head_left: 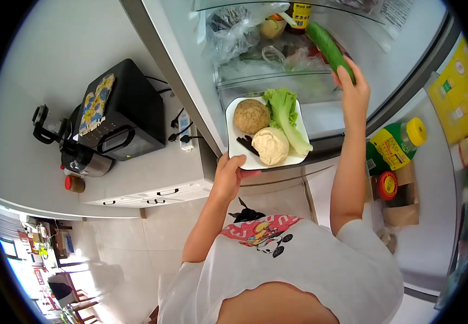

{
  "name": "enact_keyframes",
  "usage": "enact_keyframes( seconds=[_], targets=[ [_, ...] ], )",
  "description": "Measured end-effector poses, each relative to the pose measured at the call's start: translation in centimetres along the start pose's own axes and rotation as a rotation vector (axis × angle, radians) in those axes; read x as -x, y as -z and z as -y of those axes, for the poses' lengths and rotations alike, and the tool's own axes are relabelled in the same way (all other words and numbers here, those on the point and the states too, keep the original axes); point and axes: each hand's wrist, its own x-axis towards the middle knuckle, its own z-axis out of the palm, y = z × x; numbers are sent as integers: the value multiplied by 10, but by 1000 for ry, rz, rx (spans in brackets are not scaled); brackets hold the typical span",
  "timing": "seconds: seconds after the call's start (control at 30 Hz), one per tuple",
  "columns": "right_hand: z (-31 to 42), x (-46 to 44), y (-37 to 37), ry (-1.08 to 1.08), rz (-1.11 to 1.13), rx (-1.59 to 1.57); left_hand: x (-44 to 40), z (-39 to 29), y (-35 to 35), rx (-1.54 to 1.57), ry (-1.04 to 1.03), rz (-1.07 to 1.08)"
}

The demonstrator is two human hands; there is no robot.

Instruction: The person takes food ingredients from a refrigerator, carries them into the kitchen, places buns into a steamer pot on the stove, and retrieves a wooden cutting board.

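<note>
My left hand (229,175) grips the near left corner of a white square plate (300,125), thumb on its rim. On the plate sit a brown, rough-skinned round piece of food (252,116), a pale, wrinkled round piece (270,146), green lettuce leaves (282,110) and a few dark thin strips (247,144). My right hand (353,83) is closed around the lower end of a green cucumber (324,43), which tilts up and left inside the fridge. The plate is level with the fridge's front edge.
The open fridge holds a clear drawer (282,86), plastic bags (234,35) and a yellow-labelled bottle (300,16). Its door at right carries a green bottle (393,148) and a red-lidded jar (388,185). At left, a black oven (131,108) and a kettle (85,160) stand on a cabinet.
</note>
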Motion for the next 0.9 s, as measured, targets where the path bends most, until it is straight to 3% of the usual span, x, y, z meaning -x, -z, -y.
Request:
enact_keyframes(
  seconds=[0.2,0.43,0.57,0.8,0.9],
  targets=[
    [31,65,12,-57,237,258,-10,1,-8,-5,-15,-1],
    [35,95,-7,266,314,617,-13,6,-15,5,-22,2],
    [29,102,-8,324,357,711,-13,9,-13,5,-43,3],
    [29,89,1,248,484,627,-9,10,-8,29,-42,-56],
    [25,75,4,84,556,530,-8,11,-4,64,-61,-51]
  ],
)
